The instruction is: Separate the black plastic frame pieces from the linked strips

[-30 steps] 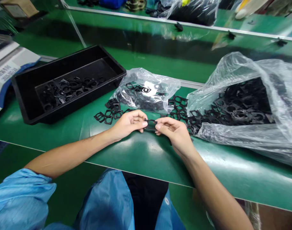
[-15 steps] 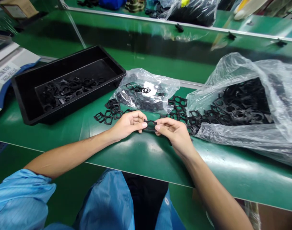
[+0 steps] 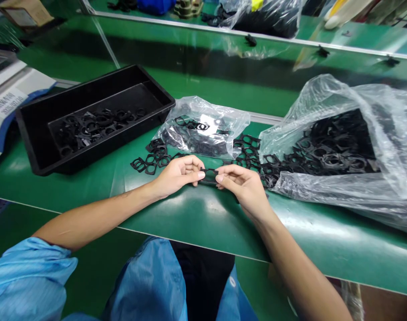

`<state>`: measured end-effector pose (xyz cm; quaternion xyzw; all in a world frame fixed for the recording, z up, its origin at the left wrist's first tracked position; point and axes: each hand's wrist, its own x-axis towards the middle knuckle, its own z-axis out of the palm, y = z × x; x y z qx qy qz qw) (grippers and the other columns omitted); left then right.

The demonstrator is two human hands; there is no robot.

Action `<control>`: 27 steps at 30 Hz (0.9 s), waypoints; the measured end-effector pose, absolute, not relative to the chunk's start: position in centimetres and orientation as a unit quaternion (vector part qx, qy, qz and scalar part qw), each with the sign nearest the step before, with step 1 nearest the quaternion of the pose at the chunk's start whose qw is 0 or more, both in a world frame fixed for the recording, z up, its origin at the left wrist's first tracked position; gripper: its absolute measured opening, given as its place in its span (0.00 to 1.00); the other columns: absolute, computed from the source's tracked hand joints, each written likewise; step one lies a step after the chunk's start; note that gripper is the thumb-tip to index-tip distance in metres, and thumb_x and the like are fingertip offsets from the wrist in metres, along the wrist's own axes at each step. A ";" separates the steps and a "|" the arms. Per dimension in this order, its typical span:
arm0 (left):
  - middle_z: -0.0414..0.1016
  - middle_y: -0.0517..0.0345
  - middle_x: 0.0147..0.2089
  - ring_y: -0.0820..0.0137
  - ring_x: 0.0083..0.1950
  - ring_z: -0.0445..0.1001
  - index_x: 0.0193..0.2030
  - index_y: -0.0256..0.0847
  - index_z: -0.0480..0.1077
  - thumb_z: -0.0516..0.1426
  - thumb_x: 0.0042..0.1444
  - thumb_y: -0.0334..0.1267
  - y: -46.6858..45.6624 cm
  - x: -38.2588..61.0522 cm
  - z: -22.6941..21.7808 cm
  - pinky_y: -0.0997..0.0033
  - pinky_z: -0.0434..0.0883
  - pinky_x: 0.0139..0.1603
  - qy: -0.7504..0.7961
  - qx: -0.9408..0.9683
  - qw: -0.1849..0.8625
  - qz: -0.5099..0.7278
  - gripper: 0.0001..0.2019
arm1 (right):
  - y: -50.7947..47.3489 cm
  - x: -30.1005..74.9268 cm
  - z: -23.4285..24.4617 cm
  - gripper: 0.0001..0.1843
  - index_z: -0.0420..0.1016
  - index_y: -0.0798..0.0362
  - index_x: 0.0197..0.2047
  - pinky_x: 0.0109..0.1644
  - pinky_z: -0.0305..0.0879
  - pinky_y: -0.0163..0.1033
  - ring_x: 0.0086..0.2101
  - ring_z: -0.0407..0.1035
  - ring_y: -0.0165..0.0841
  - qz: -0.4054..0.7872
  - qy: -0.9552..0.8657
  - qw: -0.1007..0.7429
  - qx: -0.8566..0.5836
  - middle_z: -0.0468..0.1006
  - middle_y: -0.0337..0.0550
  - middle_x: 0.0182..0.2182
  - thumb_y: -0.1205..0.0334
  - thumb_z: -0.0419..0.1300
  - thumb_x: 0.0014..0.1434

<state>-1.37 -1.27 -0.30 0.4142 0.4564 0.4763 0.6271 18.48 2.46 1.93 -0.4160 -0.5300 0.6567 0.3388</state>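
My left hand [image 3: 179, 174] and my right hand [image 3: 243, 185] meet over the green table [image 3: 196, 214], both pinching one small black plastic frame part [image 3: 209, 174] between thumbs and fingertips. Just beyond the left hand lie a few loose black frame parts [image 3: 152, 160]. More of them spill from the mouth of a large clear bag [image 3: 340, 147] right beside my right hand. A smaller clear bag [image 3: 205, 127] of the same parts lies behind my hands.
A black tray [image 3: 89, 120] holding several black parts stands at the left. A white and blue machine [image 3: 9, 98] sits at the far left. Behind a metal rail [image 3: 263, 33], more bags and parts lie on a second green surface.
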 end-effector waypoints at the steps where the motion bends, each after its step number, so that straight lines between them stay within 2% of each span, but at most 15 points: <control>1: 0.75 0.63 0.28 0.78 0.26 0.73 0.36 0.36 0.71 0.71 0.48 0.45 -1.3 -1.4 -0.3 0.77 0.72 0.31 0.457 0.414 0.627 0.476 0.18 | 2.4 18.5 1.9 0.19 0.81 0.53 0.32 0.35 0.70 0.38 0.26 0.69 0.28 0.656 -0.531 0.339 -0.416 0.77 0.38 0.25 0.49 0.77 0.44; 11: 0.74 0.64 0.27 0.78 0.26 0.72 0.36 0.36 0.72 0.71 0.47 0.45 -1.4 -1.3 -0.4 0.78 0.72 0.31 0.456 0.415 0.619 0.487 0.18 | 2.5 18.5 1.9 0.17 0.82 0.54 0.33 0.35 0.70 0.38 0.26 0.69 0.28 0.649 -0.539 0.338 -0.417 0.77 0.38 0.25 0.51 0.76 0.46; 18: 0.77 0.60 0.30 0.74 0.30 0.76 0.38 0.36 0.75 0.68 0.51 0.42 -1.5 -1.2 -0.8 0.74 0.75 0.36 0.457 0.487 0.561 0.488 0.13 | 2.5 18.7 1.5 0.15 0.83 0.53 0.35 0.38 0.71 0.39 0.28 0.71 0.30 0.634 -0.565 0.334 -0.409 0.79 0.39 0.28 0.51 0.75 0.49; 21: 0.77 0.59 0.30 0.72 0.32 0.76 0.37 0.37 0.75 0.66 0.56 0.42 -1.9 -1.3 -0.6 0.73 0.74 0.36 0.467 0.552 0.488 0.489 0.10 | 2.4 18.8 1.7 0.13 0.83 0.52 0.34 0.40 0.72 0.41 0.31 0.72 0.33 0.609 -0.595 0.340 -0.400 0.80 0.41 0.29 0.51 0.73 0.52; 27: 0.81 0.55 0.37 0.69 0.39 0.78 0.39 0.40 0.76 0.61 0.62 0.36 -2.6 -1.4 -0.2 0.69 0.75 0.44 0.451 0.689 0.230 0.519 0.03 | 1.8 18.8 2.2 0.06 0.85 0.48 0.36 0.46 0.73 0.44 0.37 0.74 0.37 0.478 -0.698 0.392 -0.362 0.82 0.44 0.34 0.56 0.68 0.60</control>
